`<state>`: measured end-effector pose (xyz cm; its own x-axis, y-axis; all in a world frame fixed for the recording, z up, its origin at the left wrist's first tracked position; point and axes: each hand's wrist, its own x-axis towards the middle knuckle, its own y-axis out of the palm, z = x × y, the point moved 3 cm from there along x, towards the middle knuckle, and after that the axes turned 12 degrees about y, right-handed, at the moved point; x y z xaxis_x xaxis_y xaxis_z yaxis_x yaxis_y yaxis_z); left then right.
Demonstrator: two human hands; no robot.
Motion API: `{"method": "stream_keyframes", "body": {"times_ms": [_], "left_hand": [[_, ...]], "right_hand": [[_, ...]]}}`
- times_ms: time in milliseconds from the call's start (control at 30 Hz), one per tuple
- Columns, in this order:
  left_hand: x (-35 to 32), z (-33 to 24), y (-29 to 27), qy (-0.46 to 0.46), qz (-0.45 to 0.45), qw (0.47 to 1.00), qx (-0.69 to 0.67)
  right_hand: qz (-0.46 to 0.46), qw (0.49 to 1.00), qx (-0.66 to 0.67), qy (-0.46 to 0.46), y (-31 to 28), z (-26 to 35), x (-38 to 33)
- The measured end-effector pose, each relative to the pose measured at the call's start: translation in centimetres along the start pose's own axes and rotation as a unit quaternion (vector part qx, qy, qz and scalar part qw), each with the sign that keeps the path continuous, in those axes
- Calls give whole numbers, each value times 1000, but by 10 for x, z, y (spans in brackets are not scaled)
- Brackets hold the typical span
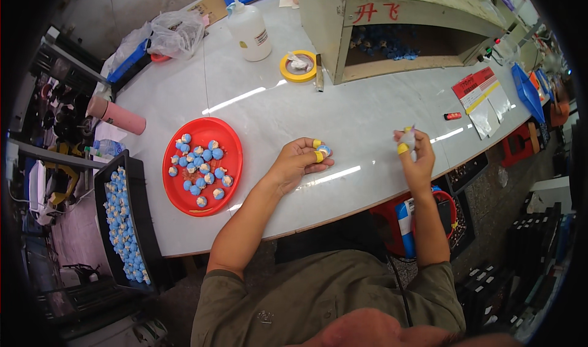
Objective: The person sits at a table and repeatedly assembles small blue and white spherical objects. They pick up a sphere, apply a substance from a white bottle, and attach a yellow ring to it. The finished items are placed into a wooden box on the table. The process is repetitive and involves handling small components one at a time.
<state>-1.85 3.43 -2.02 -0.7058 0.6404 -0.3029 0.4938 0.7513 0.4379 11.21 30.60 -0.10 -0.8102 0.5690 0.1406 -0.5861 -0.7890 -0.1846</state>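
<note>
Olive sleeves and two bare forearms rise from the lower edge of the head view toward a pale marble-look table (367, 111). Left hand (297, 160) rests on the tabletop, its fingers curled narrowly around a small blue piece (324, 150); yellow tape wraps two fingertips. Right hand (416, 154) is lifted just off the table edge and pinches a small whitish bit (407, 136) between taped finger and thumb; what that bit is cannot be told.

To the left of the left hand sits a red round tray (174, 191) with many more blue-and-cream pieces, and beyond the table edge a black crate (101, 182) holds a long row of them. Farther back stand a white bottle (249, 32), a yellow tape roll (288, 71) and a wooden box (318, 22) open at the front.

A loose pinch could let the blue piece roll, and the near edge lies close to both wrists, so a dropped piece would likely fall to the floor. Open tabletop lies between the hands and ahead of them; the tray crowds the left side.
</note>
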Motion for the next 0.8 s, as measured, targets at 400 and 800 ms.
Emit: {"method": "stream_keyframes", "body": {"times_ms": [400, 800], "left_hand": [[0, 0, 0, 16, 3, 999, -33], [2, 3, -1, 25, -6, 999, -32]], "right_hand": [[-270, 902, -300, 150, -169, -77, 75], [-171, 941, -209, -203, -29, 15, 61]]}}
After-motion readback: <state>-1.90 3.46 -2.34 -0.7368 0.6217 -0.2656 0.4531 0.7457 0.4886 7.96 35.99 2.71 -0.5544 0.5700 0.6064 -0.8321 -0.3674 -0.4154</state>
